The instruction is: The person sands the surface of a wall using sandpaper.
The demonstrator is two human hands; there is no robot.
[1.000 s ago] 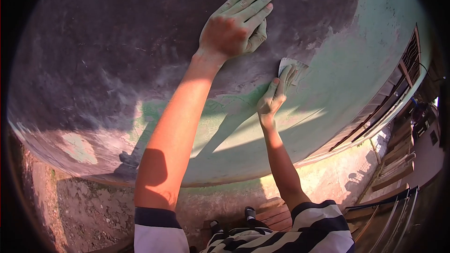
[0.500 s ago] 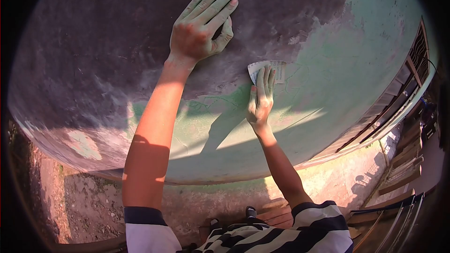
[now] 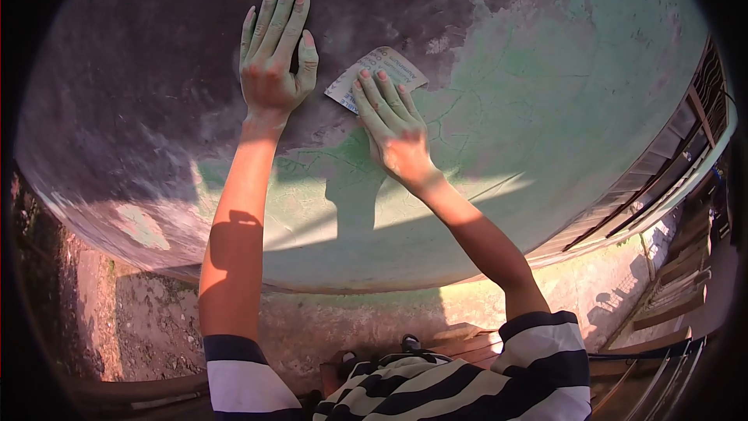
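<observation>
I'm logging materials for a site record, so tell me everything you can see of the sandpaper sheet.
The sandpaper sheet is thin and paper-like, pale greyish-tan, with printed lettering on its outward side; "Aluminum" seems readable, the rest is hard to make out. Its upper edge looks bowed. It lies at a slant against the wall, around where the dark patch meets the pale green. The right hand lies over its lower part, fingers extended, hiding some of it. Its underside is out of sight.

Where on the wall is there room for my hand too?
The green wall between the paper sheet and the barred window looks bare, and so does the dark wall left of the left hand. It's crowded around the sheet, where the right hand lies, with the left hand close by.
</observation>
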